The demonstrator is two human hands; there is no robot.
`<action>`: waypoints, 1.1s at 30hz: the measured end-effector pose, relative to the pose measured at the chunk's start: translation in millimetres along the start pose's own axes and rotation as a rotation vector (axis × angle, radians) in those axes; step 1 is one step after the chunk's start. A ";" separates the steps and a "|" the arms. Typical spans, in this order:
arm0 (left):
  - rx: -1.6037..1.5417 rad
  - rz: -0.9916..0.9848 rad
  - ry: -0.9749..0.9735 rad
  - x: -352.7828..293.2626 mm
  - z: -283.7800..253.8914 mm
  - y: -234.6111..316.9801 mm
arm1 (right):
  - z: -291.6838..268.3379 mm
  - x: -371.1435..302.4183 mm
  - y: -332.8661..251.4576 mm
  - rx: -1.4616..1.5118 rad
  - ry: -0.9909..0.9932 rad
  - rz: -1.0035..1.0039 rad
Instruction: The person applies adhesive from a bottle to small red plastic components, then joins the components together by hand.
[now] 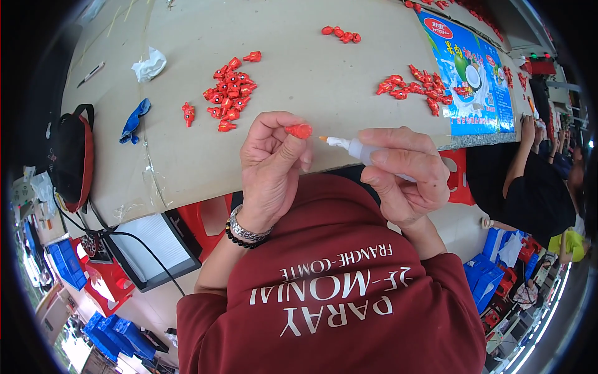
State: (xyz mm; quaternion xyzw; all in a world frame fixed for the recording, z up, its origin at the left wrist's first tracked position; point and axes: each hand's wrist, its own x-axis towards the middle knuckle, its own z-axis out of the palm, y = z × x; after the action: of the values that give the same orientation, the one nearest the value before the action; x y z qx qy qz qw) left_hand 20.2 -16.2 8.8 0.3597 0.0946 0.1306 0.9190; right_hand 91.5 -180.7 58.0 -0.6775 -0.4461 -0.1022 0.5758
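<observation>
My left hand (271,165) pinches a small red plastic piece (299,130) between thumb and fingertips, just above the table's near edge. In my right hand (408,171) is a small translucent squeeze bottle (361,150), held sideways with its white nozzle toward the red piece. The bottle's thin orange tip is close to the piece; a narrow gap seems to lie between them. Beyond my left hand, a pile of small red figure-like parts (230,90) with dark eye-like dots lies on the table, and a single red part (188,114) rests left of it.
More red parts (430,87) lie by a blue printed sheet (470,75) at the right, and a few red round pieces (341,33) sit at the far middle. Crumpled tissue (149,65), a blue wrapper (134,121), a pen (91,74) and a black-red bag (71,159) occupy the left. Another person (523,177) works at right.
</observation>
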 end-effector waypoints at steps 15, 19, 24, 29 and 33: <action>-0.038 -0.078 -0.021 -0.5 -3.0 -0.5 | 6.5 4.2 7.5 -0.002 0.081 -0.054; -0.043 -0.081 -0.001 -0.3 -1.6 0.2 | 6.3 5.4 9.2 -0.015 0.072 -0.065; -0.096 -0.098 -0.020 -0.1 -3.3 -0.3 | 4.4 4.1 8.7 0.135 0.153 0.059; -0.119 -0.101 -0.062 0.4 -4.6 0.8 | -10.7 13.4 28.2 0.290 0.245 0.342; -0.129 -0.111 -0.070 0.4 -7.1 -0.7 | -19.8 41.4 40.8 0.432 0.348 0.650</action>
State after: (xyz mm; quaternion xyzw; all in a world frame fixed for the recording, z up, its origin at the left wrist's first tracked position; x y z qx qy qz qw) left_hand 18.8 -12.1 3.2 0.2984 0.0738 0.0725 0.9488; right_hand 152.4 -175.3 63.1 -0.6193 -0.1167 0.0673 0.7735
